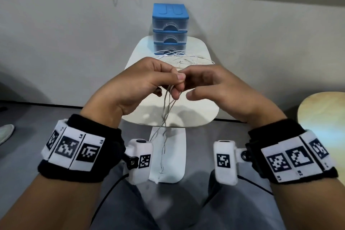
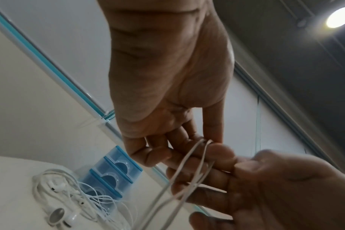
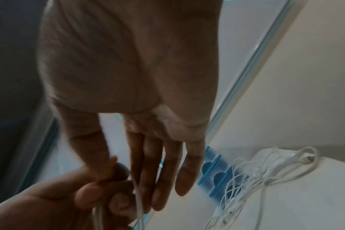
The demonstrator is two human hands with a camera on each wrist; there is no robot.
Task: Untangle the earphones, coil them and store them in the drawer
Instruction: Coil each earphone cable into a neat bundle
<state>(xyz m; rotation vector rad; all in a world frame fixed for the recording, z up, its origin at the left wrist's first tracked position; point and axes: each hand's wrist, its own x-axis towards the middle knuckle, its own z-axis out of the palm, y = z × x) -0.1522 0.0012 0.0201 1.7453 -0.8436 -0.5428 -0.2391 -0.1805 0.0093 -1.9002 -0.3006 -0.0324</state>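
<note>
My left hand pinches several strands of a white earphone cable between thumb and fingers above the small white table. The strands hang down past the table's front edge. My right hand sits right against the left; in the right wrist view its fingers are straight and lie along the cable without pinching it. A tangled pile of white earphones lies on the table in front of the blue three-drawer unit, whose drawers are all shut. The left wrist view shows the earbuds in that pile.
The drawer unit stands at the table's far edge against a pale wall. A light wooden round seat is at the right. A shoe shows on the grey floor at far left. The table's white base is between my knees.
</note>
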